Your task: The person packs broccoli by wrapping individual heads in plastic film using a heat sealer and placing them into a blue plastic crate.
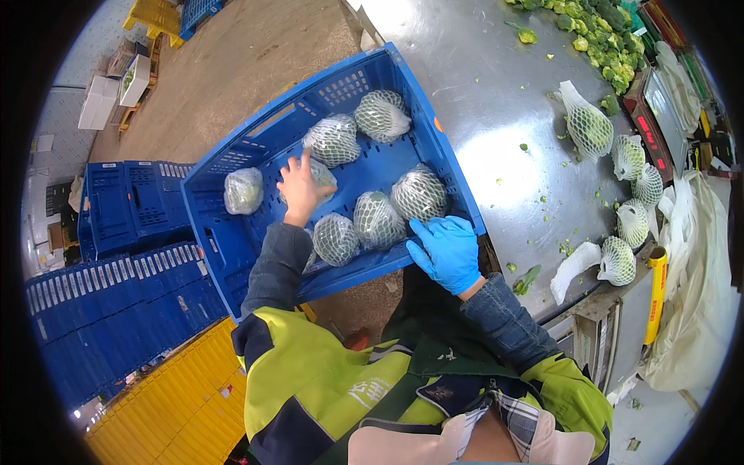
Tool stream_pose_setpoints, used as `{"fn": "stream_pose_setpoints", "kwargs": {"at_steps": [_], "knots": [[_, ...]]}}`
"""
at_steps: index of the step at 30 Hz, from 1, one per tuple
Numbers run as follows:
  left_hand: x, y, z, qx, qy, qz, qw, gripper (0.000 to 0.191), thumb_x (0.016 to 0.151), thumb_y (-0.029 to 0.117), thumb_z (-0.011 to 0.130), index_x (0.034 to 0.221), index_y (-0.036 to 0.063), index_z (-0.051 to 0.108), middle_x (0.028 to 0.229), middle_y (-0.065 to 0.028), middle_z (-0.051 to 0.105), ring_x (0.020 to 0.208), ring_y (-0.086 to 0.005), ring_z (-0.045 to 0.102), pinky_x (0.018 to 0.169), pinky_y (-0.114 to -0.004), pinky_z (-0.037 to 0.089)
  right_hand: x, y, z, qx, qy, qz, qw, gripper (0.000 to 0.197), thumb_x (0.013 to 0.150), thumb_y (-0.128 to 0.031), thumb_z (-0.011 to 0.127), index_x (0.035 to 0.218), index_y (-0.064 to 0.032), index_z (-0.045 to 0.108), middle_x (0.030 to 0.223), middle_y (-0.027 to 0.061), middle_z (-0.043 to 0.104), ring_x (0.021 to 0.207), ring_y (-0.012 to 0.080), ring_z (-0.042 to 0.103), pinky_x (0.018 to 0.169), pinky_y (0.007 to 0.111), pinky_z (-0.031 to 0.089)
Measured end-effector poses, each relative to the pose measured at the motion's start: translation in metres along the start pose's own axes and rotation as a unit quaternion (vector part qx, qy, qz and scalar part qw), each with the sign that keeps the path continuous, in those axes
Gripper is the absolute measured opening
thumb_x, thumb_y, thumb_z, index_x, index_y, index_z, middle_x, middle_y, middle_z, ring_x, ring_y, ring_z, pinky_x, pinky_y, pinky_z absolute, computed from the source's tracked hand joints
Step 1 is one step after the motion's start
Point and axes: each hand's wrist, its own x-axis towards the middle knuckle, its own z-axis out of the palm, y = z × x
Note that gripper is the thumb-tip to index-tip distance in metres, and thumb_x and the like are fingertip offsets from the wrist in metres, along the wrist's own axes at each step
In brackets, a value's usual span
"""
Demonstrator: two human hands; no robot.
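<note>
A blue plastic crate [378, 148] holds several green vegetable heads in white foam nets and clear film; their kind is hard to tell. Bare, my left hand [302, 185] reaches into the crate with fingers spread over one wrapped head [323, 175]; whether it grips that head is unclear. My right hand [447, 253], in a blue glove, rests at the crate's near right rim, close beside a netted head [419, 193]. Another wrapped head [243, 190] sits apart at the crate's left end. On the metal table, a netted head [588, 129] lies to the right.
The steel table [500, 116] bears a pile of broccoli [601, 35], green scraps, more netted heads [632, 222] and a scale with a lit red display [646, 131]. Stacked blue crates [116, 302] and yellow crates [180, 401] stand at the left. A yellow tube [655, 296] is at the table's edge.
</note>
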Motion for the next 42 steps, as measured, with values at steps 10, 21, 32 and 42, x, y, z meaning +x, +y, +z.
{"fn": "stream_pose_setpoints", "kwargs": {"at_steps": [10,21,32,42], "knots": [[-0.001,-0.066,-0.026,-0.12,0.302,-0.077,0.943,0.08,0.067,0.036,0.088,0.128,0.0031,0.047,0.122,-0.0218,0.049,0.113,-0.0383,0.051,0.095,-0.044,0.045,0.002,-0.003,-0.001,-0.014,-0.013,-0.003,1.0,0.036,0.084,-0.028,0.07,0.109,-0.0027,0.068,0.08,0.0064,0.061,0.078,0.0241,0.06,0.081,0.039,0.044],[0.016,-0.078,0.077,-0.562,0.117,-0.212,0.791,0.107,0.076,0.047,0.081,0.151,0.0085,0.016,0.138,-0.027,0.028,0.116,-0.0424,0.048,0.081,-0.041,0.057,0.004,-0.005,0.001,-0.021,-0.043,0.008,0.999,0.035,0.083,-0.026,0.069,0.111,-0.0055,0.068,0.086,0.0051,0.064,0.084,0.0221,0.061,0.087,0.038,0.042],[-0.006,-0.145,0.021,-0.134,0.248,-0.062,0.957,0.083,0.071,0.039,0.083,0.138,0.0067,0.046,0.125,-0.0253,0.051,0.112,-0.0439,0.05,0.097,-0.049,0.041,0.003,-0.008,0.004,-0.037,-0.059,0.007,0.998,0.034,0.085,-0.026,0.066,0.113,-0.0057,0.069,0.082,0.0047,0.06,0.079,0.0229,0.058,0.085,0.04,0.039],[0.011,-0.115,0.004,0.055,0.208,-0.178,0.96,0.093,0.055,0.038,0.09,0.131,0.0105,0.045,0.115,-0.0116,0.051,0.111,-0.0322,0.048,0.087,-0.048,0.038,0.004,-0.002,0.001,-0.051,-0.076,-0.002,0.996,0.037,0.085,-0.03,0.066,0.113,-0.0059,0.068,0.084,0.005,0.06,0.082,0.0227,0.058,0.087,0.04,0.039]]}}
